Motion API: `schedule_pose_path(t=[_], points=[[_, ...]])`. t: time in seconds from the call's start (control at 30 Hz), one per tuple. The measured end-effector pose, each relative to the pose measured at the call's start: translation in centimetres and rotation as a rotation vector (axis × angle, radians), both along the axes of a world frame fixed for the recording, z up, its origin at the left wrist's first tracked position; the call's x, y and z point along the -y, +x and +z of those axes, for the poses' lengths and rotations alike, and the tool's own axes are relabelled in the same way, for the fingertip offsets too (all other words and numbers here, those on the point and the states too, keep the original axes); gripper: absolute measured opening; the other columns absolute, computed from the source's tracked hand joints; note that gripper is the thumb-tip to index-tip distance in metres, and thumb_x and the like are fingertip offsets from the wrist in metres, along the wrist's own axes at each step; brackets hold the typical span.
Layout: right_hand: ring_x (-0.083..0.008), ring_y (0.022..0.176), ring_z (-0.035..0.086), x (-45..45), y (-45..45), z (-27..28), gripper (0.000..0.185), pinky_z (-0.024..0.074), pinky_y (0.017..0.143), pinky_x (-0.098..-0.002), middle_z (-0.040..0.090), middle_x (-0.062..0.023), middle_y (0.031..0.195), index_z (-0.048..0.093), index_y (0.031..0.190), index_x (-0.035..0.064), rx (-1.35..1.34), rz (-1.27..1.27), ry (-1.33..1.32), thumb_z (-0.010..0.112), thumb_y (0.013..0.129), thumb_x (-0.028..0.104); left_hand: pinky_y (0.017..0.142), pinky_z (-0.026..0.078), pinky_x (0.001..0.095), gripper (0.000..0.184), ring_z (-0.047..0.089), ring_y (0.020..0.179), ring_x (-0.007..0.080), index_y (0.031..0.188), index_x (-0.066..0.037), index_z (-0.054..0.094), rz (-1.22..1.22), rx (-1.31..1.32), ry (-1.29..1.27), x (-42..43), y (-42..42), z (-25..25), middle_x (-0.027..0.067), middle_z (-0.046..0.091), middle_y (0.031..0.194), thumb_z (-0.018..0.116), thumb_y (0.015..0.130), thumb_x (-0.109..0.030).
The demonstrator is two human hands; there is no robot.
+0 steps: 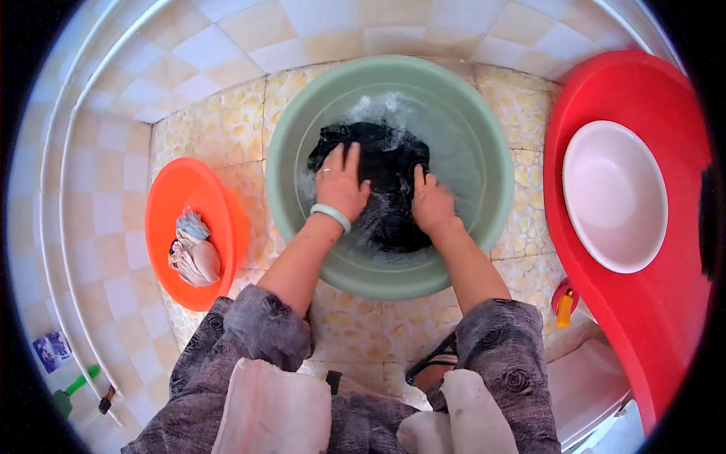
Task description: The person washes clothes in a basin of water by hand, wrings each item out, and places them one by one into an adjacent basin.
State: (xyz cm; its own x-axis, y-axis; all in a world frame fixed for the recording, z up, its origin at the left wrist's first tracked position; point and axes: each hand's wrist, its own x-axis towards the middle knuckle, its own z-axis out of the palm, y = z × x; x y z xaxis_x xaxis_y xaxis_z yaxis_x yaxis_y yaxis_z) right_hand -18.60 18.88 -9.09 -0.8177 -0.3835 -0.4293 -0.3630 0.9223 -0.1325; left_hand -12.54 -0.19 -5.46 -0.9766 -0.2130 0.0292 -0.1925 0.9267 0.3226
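Observation:
A black cloth [389, 163] lies bunched in the water of a large green basin [281, 219] on the floor. My left hand [344, 184], with a ring and a pale bangle [331, 215], rests on the cloth's left part, its fingers apart. At the cloth's right edge, my right hand [433, 203] has its fingers partly curled onto the fabric; the thumb is hidden. White suds [382, 108] float beyond the cloth.
An orange basin [162, 253] holding several small wet cloths [195, 253] stands at left. On the right, a white basin [614, 197] sits on a red surface [575, 98]. A yellow-handled object [564, 309] is below it. Tiled walls surround the floor.

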Motion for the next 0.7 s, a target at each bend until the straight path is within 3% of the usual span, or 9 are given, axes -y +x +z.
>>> schedule_pose_path(t=[0.03,0.13,0.27,0.3,0.4,0.43,0.57,0.7], points=[[-0.0382,0.110,0.055,-0.2,0.1,-0.9,0.066,0.0473,0.086,-0.0509,0.045,-0.0176,0.131,0.022,0.145,0.0111,0.008,0.060,0.026,0.053,0.088,0.019,0.108,0.025,0.0502,0.074,0.024,0.137,0.0352,0.144,-0.013,0.029,-0.062,0.091,-0.072,-0.6,-0.3,-0.8,0.0186,0.023,0.149,0.064,0.079,-0.025],[-0.0379,0.112,0.054,-0.9,-0.4,-1.5,0.063,0.0467,0.089,-0.0491,0.046,-0.0186,0.132,0.024,0.144,0.0110,0.092,0.073,0.023,0.051,0.087,0.015,0.108,0.023,0.0556,0.072,0.020,0.139,0.0363,0.147,-0.016,0.022,-0.157,0.499,-0.054,-1.3,-1.2,-2.6,0.0160,0.020,0.152,0.056,0.086,-0.030],[-0.0377,0.112,0.054,-1.1,-1.1,-1.6,0.056,0.0467,0.091,-0.0471,0.048,-0.0206,0.128,0.033,0.137,0.0090,0.106,-0.013,0.019,0.052,0.084,0.011,0.107,0.026,0.0555,0.069,0.029,0.136,0.0347,0.147,-0.015,0.022,-0.203,0.793,-0.046,-0.6,-2.6,-3.3,0.0156,0.020,0.152,0.053,0.088,-0.033],[-0.0378,0.111,0.054,-0.8,-1.4,-0.7,0.054,0.0470,0.091,-0.0469,0.049,-0.0209,0.126,0.035,0.134,0.0081,0.075,-0.032,0.028,0.054,0.083,0.010,0.105,0.028,0.0550,0.063,0.037,0.131,0.0345,0.143,-0.012,0.030,-0.211,0.700,-0.027,-0.5,-2.2,-2.8,0.0165,0.028,0.149,0.052,0.088,-0.033],[-0.0389,0.110,0.054,-1.5,-2.2,3.4,0.050,0.0478,0.088,-0.0481,0.050,-0.0215,0.122,0.042,0.125,0.0062,0.121,-0.085,-0.189,0.058,0.078,0.005,0.102,0.032,0.0555,0.058,0.044,0.126,0.0345,0.139,-0.009,0.037,-0.248,0.799,0.101,0.1,-2.2,-0.8,0.0186,0.039,0.142,0.052,0.088,-0.032],[-0.0395,0.107,0.053,-1.8,-2.1,5.1,0.048,0.0465,0.089,-0.0475,0.051,-0.0219,0.117,0.046,0.121,0.0050,0.054,-0.115,-0.319,0.059,0.075,0.000,0.099,0.037,0.0527,0.052,0.049,0.120,0.0364,0.133,-0.007,0.044,-0.244,0.704,0.173,0.3,-1.7,0.0,0.0214,0.051,0.130,0.051,0.087,-0.030],[-0.0376,0.108,0.054,-1.7,-0.6,14.7,0.052,0.0443,0.093,-0.0424,0.054,-0.0202,0.115,0.048,0.122,0.0067,-0.165,-0.048,-0.733,0.059,0.072,0.000,0.094,0.045,0.0426,0.043,0.056,0.107,0.0402,0.123,-0.004,0.055,-0.316,0.641,0.187,2.1,-1.2,4.2,0.0231,0.061,0.114,0.055,0.086,-0.027],[-0.0391,0.110,0.051,0.1,1.2,24.4,0.051,0.0434,0.094,-0.0422,0.053,-0.0212,0.116,0.048,0.120,0.0038,-0.331,0.075,-0.922,0.059,0.070,-0.003,0.092,0.046,0.0409,0.044,0.059,0.104,0.0373,0.120,-0.002,0.058,-0.267,0.466,0.200,3.4,-1.3,12.6,0.0241,0.061,0.112,0.059,0.084,-0.027]])
